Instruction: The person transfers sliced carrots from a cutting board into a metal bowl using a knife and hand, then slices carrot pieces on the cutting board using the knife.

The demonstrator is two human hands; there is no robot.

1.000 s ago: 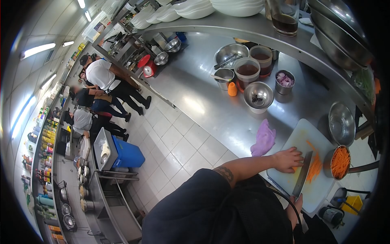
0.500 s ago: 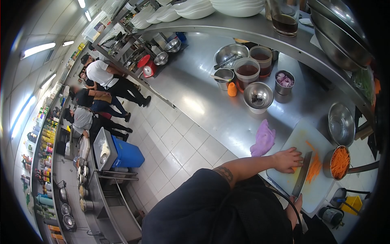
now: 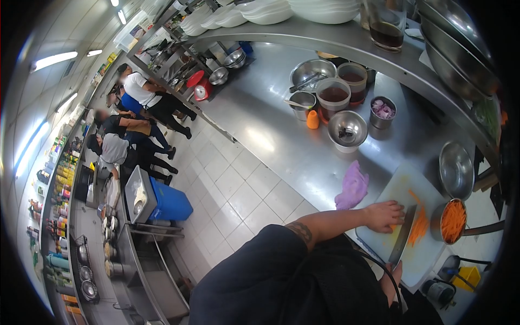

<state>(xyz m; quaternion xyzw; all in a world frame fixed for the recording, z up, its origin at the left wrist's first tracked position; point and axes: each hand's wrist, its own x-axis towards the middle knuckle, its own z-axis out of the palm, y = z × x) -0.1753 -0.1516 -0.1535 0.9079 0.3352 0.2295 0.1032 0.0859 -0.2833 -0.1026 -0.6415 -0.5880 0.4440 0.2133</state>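
Note:
My left hand [image 3: 384, 216] presses down on the cutting board [image 3: 380, 245], its fingers bent over a bit of orange carrot beside the blade. In my right hand [image 3: 391, 279], at the board's near edge, is the handle of a large knife [image 3: 403, 238]. Its blade lies between my left fingers and a pile of carrot shreds [image 3: 418, 227]. A metal pot of carrot shreds [image 3: 453, 221] stands right of the board. To the left lies a purple cloth [image 3: 353, 185].
An empty metal bowl [image 3: 456, 169] is beyond the board. Farther back stand a small bowl [image 3: 348, 130], a pot of chopped onion [image 3: 383, 112], tubs of dark liquid [image 3: 333, 95] and an orange bottle [image 3: 312, 119]. A shelf [image 3: 325, 40] hangs above. Several people stand at far left.
The view has shifted slightly. My hands and the knife have barely moved at the board. In the background, people have moved, and a blue top now shows beside the person in white.

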